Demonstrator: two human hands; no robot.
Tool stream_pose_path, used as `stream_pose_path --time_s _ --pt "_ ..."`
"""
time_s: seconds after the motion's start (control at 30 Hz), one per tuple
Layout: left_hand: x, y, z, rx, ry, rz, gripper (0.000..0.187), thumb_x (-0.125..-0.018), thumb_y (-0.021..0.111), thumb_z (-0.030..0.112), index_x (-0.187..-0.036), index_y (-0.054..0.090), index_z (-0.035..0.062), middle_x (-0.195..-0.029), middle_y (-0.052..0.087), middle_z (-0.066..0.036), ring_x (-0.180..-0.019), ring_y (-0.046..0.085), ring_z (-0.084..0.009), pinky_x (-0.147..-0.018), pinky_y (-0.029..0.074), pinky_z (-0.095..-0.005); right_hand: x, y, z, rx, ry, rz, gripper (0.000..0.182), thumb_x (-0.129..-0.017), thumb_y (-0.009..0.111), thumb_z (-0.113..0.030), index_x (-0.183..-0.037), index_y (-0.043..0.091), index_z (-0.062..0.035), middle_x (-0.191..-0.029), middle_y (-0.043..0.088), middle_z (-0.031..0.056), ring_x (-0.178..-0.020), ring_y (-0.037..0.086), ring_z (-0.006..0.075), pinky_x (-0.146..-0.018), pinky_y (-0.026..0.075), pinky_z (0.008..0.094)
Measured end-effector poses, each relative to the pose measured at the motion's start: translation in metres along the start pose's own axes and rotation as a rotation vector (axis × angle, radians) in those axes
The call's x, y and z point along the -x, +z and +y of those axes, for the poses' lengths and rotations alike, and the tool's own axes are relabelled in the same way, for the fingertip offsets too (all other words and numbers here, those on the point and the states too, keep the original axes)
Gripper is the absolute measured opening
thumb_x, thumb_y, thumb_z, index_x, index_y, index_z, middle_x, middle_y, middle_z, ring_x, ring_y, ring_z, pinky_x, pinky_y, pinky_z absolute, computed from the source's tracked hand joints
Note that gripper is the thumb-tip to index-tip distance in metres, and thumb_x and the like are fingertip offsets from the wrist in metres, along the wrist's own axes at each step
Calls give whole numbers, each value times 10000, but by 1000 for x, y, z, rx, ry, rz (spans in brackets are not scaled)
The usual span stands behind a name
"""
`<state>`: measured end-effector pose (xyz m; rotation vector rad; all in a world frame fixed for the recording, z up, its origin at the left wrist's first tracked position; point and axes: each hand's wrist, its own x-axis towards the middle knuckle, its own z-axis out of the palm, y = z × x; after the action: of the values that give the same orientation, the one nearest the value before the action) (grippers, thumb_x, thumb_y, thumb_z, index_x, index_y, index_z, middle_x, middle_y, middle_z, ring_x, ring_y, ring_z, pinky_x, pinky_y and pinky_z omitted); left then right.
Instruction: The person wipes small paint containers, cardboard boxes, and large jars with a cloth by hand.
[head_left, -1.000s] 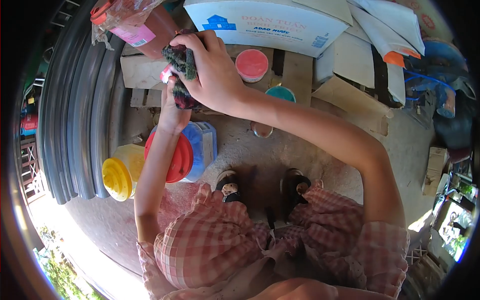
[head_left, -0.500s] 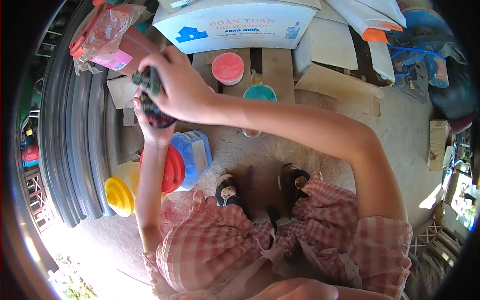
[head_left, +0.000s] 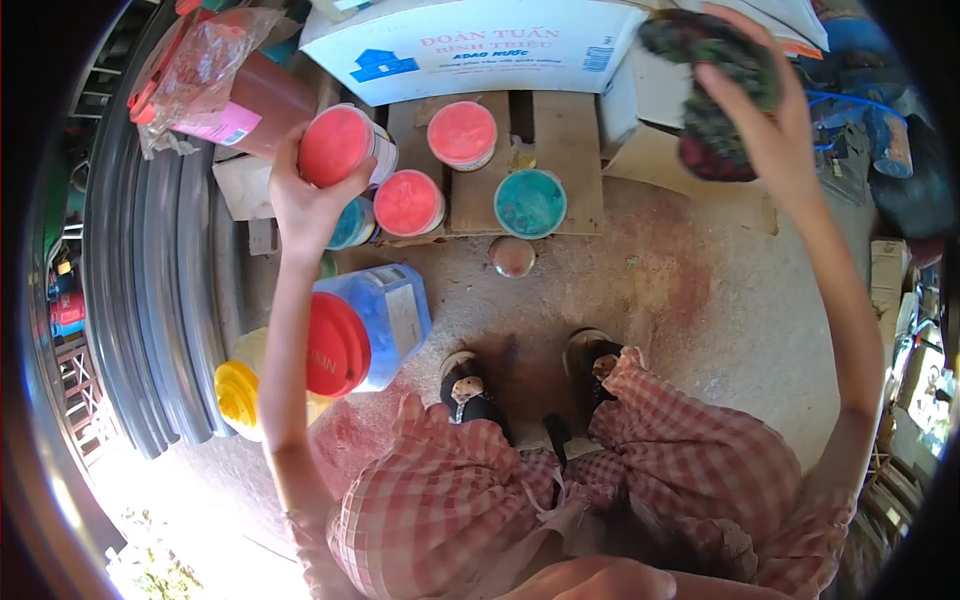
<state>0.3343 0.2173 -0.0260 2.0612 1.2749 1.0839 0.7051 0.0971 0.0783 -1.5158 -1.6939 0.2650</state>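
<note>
At the left, my left hand (head_left: 310,205) is closed around a white tub with a pink top (head_left: 338,145). My right hand (head_left: 765,120) is raised at the upper right, its fingers wrapped round a dark, stained, crumpled cloth (head_left: 730,80). Two more pink-topped tubs, one farther back (head_left: 462,133) and one nearer (head_left: 408,203), stand on the cardboard. Beside them is a teal-topped tub (head_left: 530,204); another teal tub (head_left: 352,224) is partly covered by my left hand. A small round lidded container (head_left: 512,257) sits on the floor.
A white printed carton (head_left: 480,45) stands at the back. Left are grey pipes (head_left: 165,270) and a large plastic-wrapped reddish container (head_left: 265,90). A blue jar with a red lid (head_left: 385,320) and a yellow-lidded jar (head_left: 238,395) lie near my left forearm.
My hands have moved apart. The right hand has swung from the left side to the upper right with the cloth. The tub in my left hand now shows its pink top.
</note>
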Motion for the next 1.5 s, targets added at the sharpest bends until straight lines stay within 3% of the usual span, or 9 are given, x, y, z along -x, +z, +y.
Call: stream_pose_path --time_s 0.2,0.33,0.53,0.83,0.93,1.0,1.07,1.47,1.5 --pt "-41 37 -33 -232 -165 -176 648 -555 822 278 -1060 539 -13 -990 627 -166 -901 628 -243 -808 491 -336 42 3 111 -416 260 170 599 -803 628 -123 -1339 382 -17 -1265 511 120 -1179 478 199 -989 381 320" --pt "-51 50 -57 -267 -162 -311 667 -547 831 282 -1070 533 -6 -1009 618 -145 -928 610 -236 -827 475 -336 52 68 139 438 -13 -32 679 -716 605 -28 -1354 399 -135 -1324 450 136 -1301 353 304 -1059 243 460" --pt "-56 37 -85 -119 -191 -491 723 -576 855 296 -1122 493 -10 -1067 598 -145 -976 588 -223 -856 457 -326 -47 84 190 582 -139 202 454 -755 629 -57 -1198 531 -54 -1073 542 160 -1067 514 288 -907 405 408" --pt "-63 28 -76 -330 -194 -638 738 -651 817 302 -1213 440 8 -1107 585 -164 -1021 576 -258 -879 446 -356 45 47 161 332 -71 -135 589 -657 586 18 -1176 604 -259 -1248 533 -34 -1171 463 202 -936 336 421" --pt "-63 28 -94 -279 -147 -644 727 -658 816 269 -1219 435 5 -1112 579 -153 -1025 568 -235 -883 444 -345 -2 57 202 561 -29 225 487 -695 622 -99 -1105 630 -363 -1195 519 0 -1149 451 222 -874 329 456" --pt "-60 26 -105 -172 -133 -652 721 -665 814 244 -1226 431 3 -1115 575 -141 -1026 561 -215 -887 442 -334 -24 41 176 624 48 109 485 -707 612 -32 -1187 571 -83 -1049 529 178 -1055 485 340 -915 387 439" --pt "-54 28 -100 -140 -156 -605 718 -674 809 225 -1236 423 -2 -1121 569 -132 -1030 551 -201 -893 437 -324 -12 61 206 564 57 207 437 -701 627 -119 -1089 645 -318 -1092 522 20 -1115 448 235 -864 330 438" --pt "-53 29 -86 -166 -201 -601 688 -702 788 212 -1241 416 0 -1164 533 -125 -1071 522 -201 -921 412 -314 -19 47 229 286 -32 132 444 -655 603 3 -1010 686 -249 -927 533 82 -901 532 266 -787 439 412" --pt "-53 30 -86 -155 -198 -594 689 -701 789 209 -1241 414 0 -1164 530 -123 -1074 519 -199 -924 409 -313 -27 45 208 451 -9 118 409 -724 610 -76 -1133 602 -60 -1025 508 189 -1015 484 364 -880 404 426"
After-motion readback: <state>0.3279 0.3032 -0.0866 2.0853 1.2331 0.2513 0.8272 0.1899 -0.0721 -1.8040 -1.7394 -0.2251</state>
